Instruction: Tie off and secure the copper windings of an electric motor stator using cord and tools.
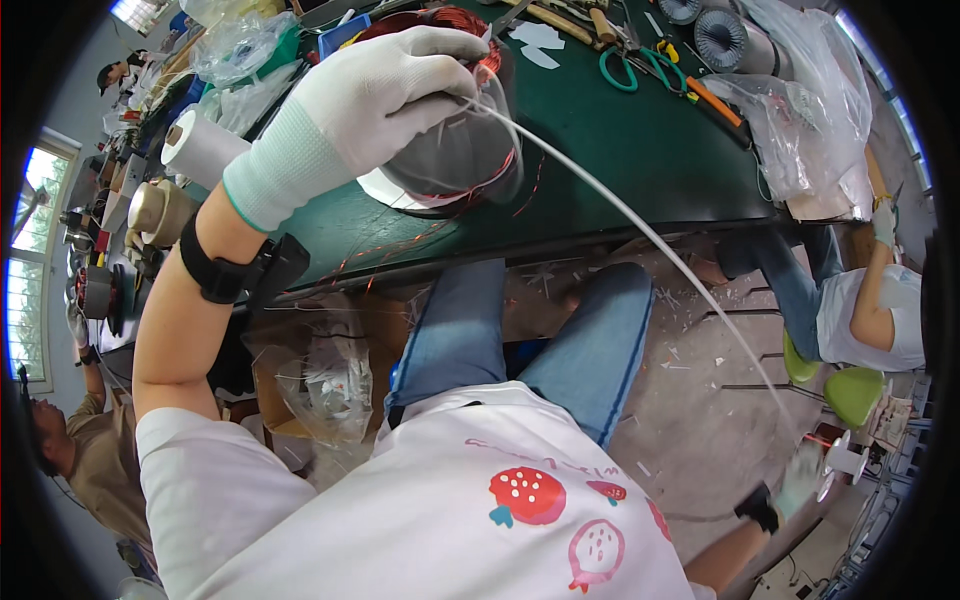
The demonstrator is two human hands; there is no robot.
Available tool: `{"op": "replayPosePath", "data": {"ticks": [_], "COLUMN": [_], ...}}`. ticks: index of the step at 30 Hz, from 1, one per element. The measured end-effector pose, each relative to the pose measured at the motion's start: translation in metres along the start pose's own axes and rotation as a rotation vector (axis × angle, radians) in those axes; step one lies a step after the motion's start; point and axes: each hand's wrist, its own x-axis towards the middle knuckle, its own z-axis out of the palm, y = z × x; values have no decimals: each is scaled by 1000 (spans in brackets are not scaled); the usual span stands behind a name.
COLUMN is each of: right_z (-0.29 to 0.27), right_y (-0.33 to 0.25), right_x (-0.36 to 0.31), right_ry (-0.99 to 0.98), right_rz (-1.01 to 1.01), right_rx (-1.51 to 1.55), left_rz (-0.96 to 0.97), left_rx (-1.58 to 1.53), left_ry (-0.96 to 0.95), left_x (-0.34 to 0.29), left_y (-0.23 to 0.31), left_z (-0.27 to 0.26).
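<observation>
Upper centre: your left hand (385,95) pinches white cord (648,231). Lower right: right hand (800,480) beside white spool (848,460), grip indiscernible.

Reaching room lies between the grey cylinder (450,160) and green scissors (632,47), but white cord (650,232) crosses in front.

A slender white cord (620,203) runs in a shallow curve from beside a grey cylindrical core (440,155) with copper-red wire windings (450,17) on the green tabletop (620,130) toward a white flanged spool (846,460).
</observation>
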Motion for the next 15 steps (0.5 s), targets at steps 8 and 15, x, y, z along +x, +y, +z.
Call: {"op": "replayPosePath", "data": {"ticks": [8, 15], "right_z": [-15, -27], "right_y": [52, -393], "right_x": [-137, 221], "right_ry": [-364, -490], "right_rz": [1404, 746], "right_rx": [262, 1915], "left_rz": [-187, -535], "left_rx": [-97, -477], "left_ry": [187, 751], "left_x": [-25, -60], "left_y": [-6, -6], "left_z": [-3, -10]}}
